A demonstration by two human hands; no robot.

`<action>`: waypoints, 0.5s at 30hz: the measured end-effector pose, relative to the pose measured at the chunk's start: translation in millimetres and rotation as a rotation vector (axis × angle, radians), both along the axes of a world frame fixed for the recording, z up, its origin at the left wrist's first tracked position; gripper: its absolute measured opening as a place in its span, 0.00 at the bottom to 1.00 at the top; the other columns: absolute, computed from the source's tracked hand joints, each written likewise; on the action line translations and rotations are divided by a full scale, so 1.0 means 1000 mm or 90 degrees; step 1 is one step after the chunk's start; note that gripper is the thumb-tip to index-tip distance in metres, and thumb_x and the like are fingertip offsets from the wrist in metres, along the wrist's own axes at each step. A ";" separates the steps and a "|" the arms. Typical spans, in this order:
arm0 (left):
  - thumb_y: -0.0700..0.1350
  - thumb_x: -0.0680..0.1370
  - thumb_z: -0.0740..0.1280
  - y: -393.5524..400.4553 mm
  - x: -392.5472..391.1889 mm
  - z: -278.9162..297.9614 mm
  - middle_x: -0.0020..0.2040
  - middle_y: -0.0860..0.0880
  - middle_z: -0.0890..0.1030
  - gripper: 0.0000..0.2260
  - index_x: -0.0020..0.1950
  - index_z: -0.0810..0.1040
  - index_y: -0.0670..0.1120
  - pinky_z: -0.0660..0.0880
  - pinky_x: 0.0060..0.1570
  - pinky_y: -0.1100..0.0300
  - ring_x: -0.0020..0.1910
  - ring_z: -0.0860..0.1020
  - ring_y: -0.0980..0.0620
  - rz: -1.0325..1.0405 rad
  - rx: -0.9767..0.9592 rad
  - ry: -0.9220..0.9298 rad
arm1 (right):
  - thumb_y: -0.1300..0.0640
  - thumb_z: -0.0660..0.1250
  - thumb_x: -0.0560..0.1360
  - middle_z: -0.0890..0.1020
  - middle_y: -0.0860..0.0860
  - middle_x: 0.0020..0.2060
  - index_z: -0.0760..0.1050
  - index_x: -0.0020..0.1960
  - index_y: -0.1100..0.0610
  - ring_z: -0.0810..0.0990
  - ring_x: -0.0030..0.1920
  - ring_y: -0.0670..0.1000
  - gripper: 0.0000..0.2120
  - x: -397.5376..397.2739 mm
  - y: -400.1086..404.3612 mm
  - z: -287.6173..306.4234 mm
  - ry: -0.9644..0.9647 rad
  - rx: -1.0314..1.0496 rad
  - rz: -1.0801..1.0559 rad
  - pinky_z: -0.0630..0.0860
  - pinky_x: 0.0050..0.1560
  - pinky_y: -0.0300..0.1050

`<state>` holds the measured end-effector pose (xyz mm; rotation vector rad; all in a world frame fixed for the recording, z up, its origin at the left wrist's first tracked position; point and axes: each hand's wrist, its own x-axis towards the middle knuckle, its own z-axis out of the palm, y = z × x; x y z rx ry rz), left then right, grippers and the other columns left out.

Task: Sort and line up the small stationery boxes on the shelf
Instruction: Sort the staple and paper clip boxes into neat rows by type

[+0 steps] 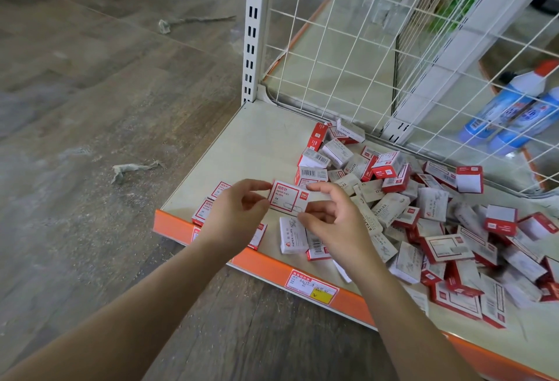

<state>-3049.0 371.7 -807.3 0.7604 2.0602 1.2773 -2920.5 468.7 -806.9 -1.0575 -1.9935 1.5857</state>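
At the centre of the frame your left hand [234,214] and right hand [332,220] each pinch an end of one red-and-white paper clip box [289,199], both grips clamped on it just above the cream shelf [257,144]. A loose heap of boxes [423,217] sprawls over the shelf's right side, with a few boxes [211,199] lined up at its lower-left corner. An orange edge strip [272,265] fronts the shelf, white wire mesh [363,47] backs it, and the grey wood floor [106,108] at left holds crumpled paper scraps [133,168].

Red/white boxes [423,214], orange shelf edge [266,262].
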 end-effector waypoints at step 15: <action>0.42 0.79 0.61 -0.001 -0.001 -0.001 0.38 0.56 0.79 0.08 0.54 0.78 0.48 0.76 0.42 0.53 0.43 0.80 0.45 0.007 -0.054 0.035 | 0.61 0.73 0.69 0.82 0.47 0.41 0.69 0.54 0.47 0.81 0.43 0.45 0.19 -0.002 -0.002 -0.007 -0.070 0.024 0.032 0.79 0.43 0.43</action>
